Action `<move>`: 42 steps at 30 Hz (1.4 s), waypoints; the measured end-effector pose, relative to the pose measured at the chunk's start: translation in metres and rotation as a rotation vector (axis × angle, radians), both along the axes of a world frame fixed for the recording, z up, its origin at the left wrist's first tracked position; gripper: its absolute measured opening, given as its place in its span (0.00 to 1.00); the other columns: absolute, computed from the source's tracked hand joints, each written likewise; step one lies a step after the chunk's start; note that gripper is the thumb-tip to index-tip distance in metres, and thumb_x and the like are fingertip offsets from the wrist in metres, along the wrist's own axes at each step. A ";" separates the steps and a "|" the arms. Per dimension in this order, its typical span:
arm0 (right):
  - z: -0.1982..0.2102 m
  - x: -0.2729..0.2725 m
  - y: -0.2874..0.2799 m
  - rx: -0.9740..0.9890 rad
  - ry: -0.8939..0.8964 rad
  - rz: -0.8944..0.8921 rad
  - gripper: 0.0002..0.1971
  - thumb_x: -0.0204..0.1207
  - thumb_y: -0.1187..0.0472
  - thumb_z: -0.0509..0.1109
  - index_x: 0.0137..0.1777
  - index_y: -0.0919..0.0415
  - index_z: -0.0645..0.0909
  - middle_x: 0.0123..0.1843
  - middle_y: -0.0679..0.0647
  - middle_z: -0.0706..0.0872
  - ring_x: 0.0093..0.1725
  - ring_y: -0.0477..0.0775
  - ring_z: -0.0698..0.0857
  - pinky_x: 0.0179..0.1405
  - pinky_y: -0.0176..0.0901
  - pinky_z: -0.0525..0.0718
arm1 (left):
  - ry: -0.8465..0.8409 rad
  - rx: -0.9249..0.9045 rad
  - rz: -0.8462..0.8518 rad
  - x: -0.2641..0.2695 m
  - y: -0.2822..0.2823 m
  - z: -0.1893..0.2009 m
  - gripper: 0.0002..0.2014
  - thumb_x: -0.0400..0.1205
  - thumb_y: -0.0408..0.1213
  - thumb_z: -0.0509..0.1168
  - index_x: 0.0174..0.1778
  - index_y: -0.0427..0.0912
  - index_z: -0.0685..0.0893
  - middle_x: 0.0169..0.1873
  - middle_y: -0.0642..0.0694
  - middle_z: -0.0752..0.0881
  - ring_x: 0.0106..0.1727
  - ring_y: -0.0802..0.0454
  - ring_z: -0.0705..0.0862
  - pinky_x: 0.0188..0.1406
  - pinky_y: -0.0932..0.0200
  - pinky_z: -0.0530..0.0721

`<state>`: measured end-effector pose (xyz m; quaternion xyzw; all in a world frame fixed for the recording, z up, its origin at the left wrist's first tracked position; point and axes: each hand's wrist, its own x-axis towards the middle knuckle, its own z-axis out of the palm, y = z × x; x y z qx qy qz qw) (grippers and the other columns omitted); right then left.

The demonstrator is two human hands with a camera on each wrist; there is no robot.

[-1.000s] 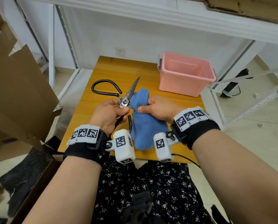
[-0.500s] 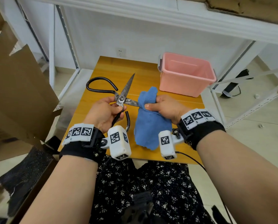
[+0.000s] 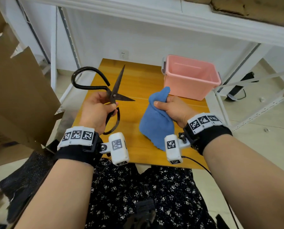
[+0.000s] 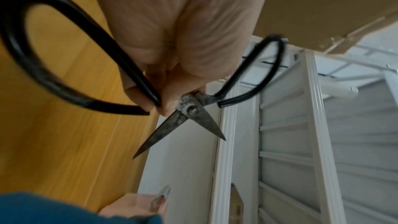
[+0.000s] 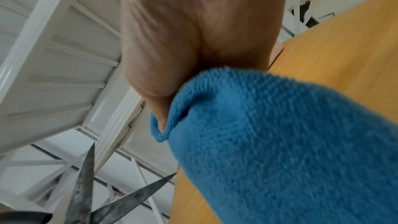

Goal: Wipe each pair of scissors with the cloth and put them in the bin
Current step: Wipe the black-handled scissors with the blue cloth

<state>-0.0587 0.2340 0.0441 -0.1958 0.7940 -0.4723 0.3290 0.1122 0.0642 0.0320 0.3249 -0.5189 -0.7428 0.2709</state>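
My left hand [image 3: 99, 109] grips a pair of old iron scissors [image 3: 114, 94] near the pivot, above the wooden table [image 3: 138, 76]. The dark blades are spread apart; the black loop handles [image 3: 81, 80] curve out to the left and below my hand. The left wrist view shows my fingers pinching the scissors [image 4: 189, 110] just behind the pivot. My right hand [image 3: 172, 107] clutches a bunched blue cloth [image 3: 156, 123], which hangs down toward the table, a short gap right of the blade tips. The cloth [image 5: 280, 142] fills the right wrist view. A pink bin [image 3: 190, 76] stands at the back right.
A large cardboard sheet [image 3: 14, 90] leans close on the left. White metal shelving [image 3: 154, 15] frames the table behind and overhead, with a rack leg [image 3: 224, 103] right of the bin. My lap in a dark floral fabric [image 3: 138, 192] is at the table's near edge.
The cloth has come off the blade: my right hand drew it to the right. My left hand lifted the scissors up and left, and the blades stand wider apart.
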 end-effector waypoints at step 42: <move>0.023 0.019 -0.018 -0.260 -0.398 0.132 0.13 0.81 0.66 0.69 0.65 0.66 0.83 0.60 0.64 0.88 0.58 0.63 0.87 0.64 0.59 0.85 | -0.126 -1.010 -0.018 -0.015 0.011 0.008 0.16 0.72 0.16 0.69 0.38 0.44 0.85 0.44 0.53 0.78 0.44 0.55 0.82 0.47 0.53 0.85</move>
